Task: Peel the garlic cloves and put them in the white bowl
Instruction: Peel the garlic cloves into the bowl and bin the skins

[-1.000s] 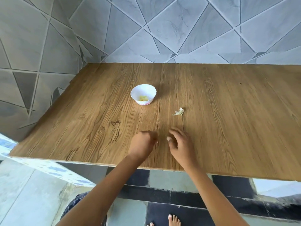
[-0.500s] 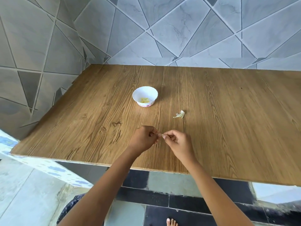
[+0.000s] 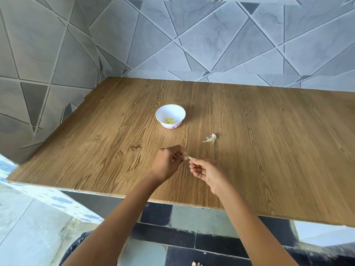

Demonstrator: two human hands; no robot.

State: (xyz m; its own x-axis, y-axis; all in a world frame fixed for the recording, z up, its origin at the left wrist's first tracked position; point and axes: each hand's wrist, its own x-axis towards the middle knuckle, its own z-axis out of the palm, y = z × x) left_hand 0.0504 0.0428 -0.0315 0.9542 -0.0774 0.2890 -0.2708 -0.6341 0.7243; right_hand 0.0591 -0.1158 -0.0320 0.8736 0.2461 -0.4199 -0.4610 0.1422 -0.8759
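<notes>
Observed: left hand [image 3: 169,162] and right hand [image 3: 209,173], fingertips together, both pinch one small pale garlic clove [image 3: 189,158] above the brown wood-grain desk [image 3: 269,150]. Judgement: best if left anchors and right strips skin in short pulls. The round white bowl [image 3: 179,121] stands beyond.

Wooden table [image 3: 269,150]: white bowl [image 3: 170,116] mid-surface, garlic skin scrap [image 3: 210,138] nearer, to its right

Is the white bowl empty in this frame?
No, the white bowl has a few pale yellow peeled cloves lying at its bottom.
</notes>
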